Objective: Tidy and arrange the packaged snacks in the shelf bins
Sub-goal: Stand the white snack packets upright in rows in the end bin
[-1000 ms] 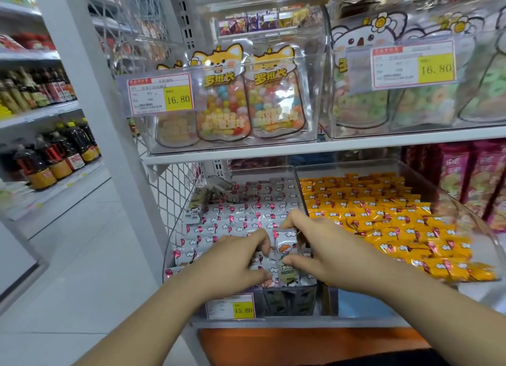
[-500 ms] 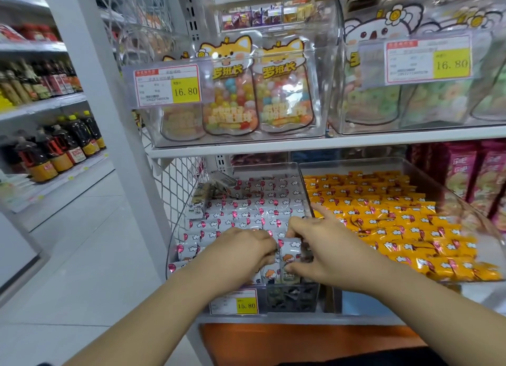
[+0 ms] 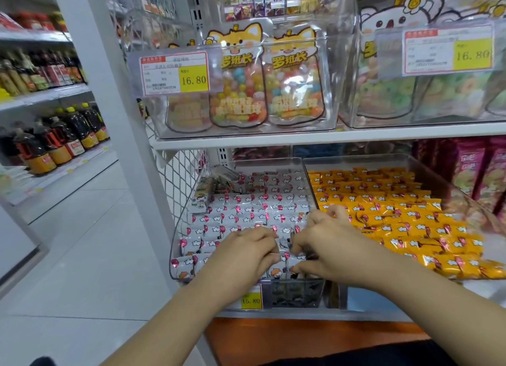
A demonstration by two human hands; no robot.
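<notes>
A clear shelf bin (image 3: 179,226) holds rows of silver-white snack packets (image 3: 254,207) printed with red balloons. Both hands are at its front right corner. My left hand (image 3: 246,253) has its fingers curled down onto the front packets. My right hand (image 3: 325,248) pinches a small silver packet (image 3: 286,252) between thumb and fingers, close against my left hand. Beside it on the right, another clear bin (image 3: 443,179) carries neat rows of orange snack packets (image 3: 383,201). Several odd packets (image 3: 216,185) lie loose at the back left of the silver bin.
A shelf above carries clear bins of candy bags (image 3: 262,92) with 16.80 price tags (image 3: 175,74). A white wire mesh panel (image 3: 180,179) and a white upright (image 3: 109,119) bound the left side. Bottles (image 3: 54,138) line shelves across the aisle. Pink bags (image 3: 476,174) stand at right.
Both hands have stayed at the front of the silver bin, moving closer together. My right hand's fingers, spread a second ago, have curled and pinched a packet. The camera has tilted slightly.
</notes>
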